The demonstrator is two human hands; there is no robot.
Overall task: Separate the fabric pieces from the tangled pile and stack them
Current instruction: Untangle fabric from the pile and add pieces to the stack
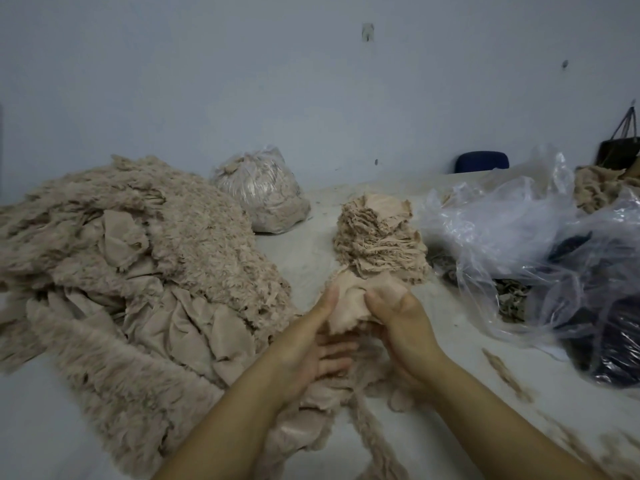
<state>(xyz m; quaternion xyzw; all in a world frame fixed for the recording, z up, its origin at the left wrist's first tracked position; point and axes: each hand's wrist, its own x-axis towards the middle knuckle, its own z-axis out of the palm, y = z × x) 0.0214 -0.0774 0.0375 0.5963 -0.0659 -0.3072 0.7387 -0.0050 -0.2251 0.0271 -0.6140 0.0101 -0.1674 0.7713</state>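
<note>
Both hands gripped one fabric piece [349,306] just short of the stack [379,237]: the left hand [317,344] pinched it between thumb and fingers, the right hand [398,323] curled over it. The tangled pile [138,271] lay to their left (fuzzy, frayed edges), so I judged a tug might drag snagged neighbours along or topple the stack. No readable writing showed.

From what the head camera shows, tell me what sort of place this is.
Probably a textile or garment workshop's sorting table. A big tangled pile of beige fleecy offcuts covers the table, a neat stack of separated pieces stands mid-table, and clear plastic bags hold more scraps.
</note>
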